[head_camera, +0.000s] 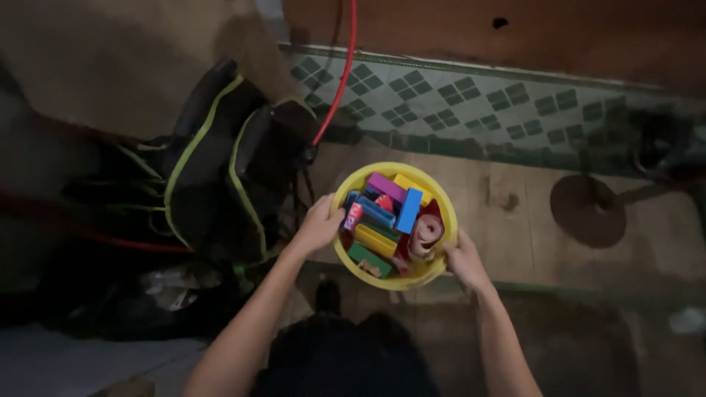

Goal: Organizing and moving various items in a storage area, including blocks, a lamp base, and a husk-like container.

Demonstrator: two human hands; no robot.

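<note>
Your two hands are clamped on opposite sides of a yellow bowl (346, 192), round and smooth like moulded plastic. Your left hand (318, 224) grips the near-left rim with the thumb hooked over the edge, just touching a red-and-white piece inside. Your right hand (463, 262) cups the lower right wall, fingers wrapped under the lip. Holding it at two facing points keeps it level, which looks sensible — it is heaped close to the rim.

Between your hands, inside the bowl, lies a jumble of toy blocks (377, 240): long, flat-sided bars with hard edges in purple, blue, yellow, green and red, stacked crosswise on one another. Toward your right hand sits a softer, rounded pinkish-red piece (425, 234); its exact form is too blurred to tell.

Whether the bowl rests on something or hangs free in your grip cannot be told from here. Beyond it runs a worn, pale floor (507, 235) of what seem to be planks or slabs, and further out a band of tiles (471, 95) patterned with dark diamonds. Out past your right hand a dark round disc (587, 211) lies flat on the floor.

To the outside of your left hand slumps a black bag (213, 176) with yellow-green piping, soft and creased like fabric, and a thin red hose (340, 81) curves down to it from above.
</note>
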